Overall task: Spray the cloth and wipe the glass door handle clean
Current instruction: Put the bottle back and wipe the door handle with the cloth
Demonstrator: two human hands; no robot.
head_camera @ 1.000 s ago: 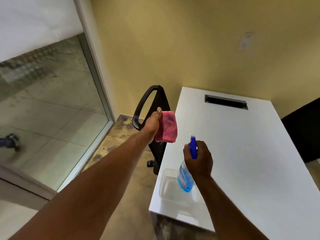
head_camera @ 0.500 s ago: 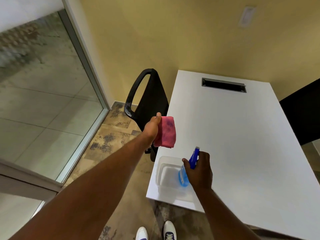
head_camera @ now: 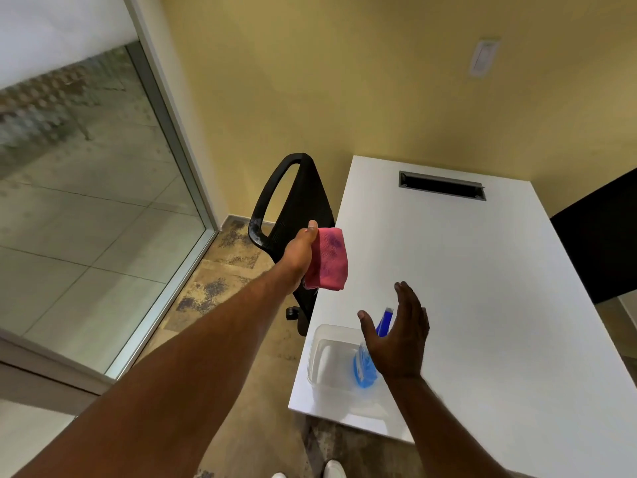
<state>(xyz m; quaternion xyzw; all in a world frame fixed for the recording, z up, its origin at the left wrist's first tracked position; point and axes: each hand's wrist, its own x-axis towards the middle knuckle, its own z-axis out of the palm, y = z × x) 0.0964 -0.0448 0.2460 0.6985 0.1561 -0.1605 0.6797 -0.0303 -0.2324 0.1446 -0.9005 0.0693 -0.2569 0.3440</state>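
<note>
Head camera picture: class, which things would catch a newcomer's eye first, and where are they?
The pink cloth, gripped in the left hand at centre frame, stands out. Lower right, the open right hand hovers over a blue spray bottle in a clear tub at the white table corner.

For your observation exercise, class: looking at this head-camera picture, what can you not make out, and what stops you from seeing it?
- Blue spray bottle: its middle is hidden behind the open right hand, so contact is unclear.
- Folded pink cloth: its near side is covered by the left hand.
- Glass door handle: nowhere in the head view.
- Clear plastic tub: contents unreadable through glare.
- White shoes: cut off by the bottom edge.
</note>
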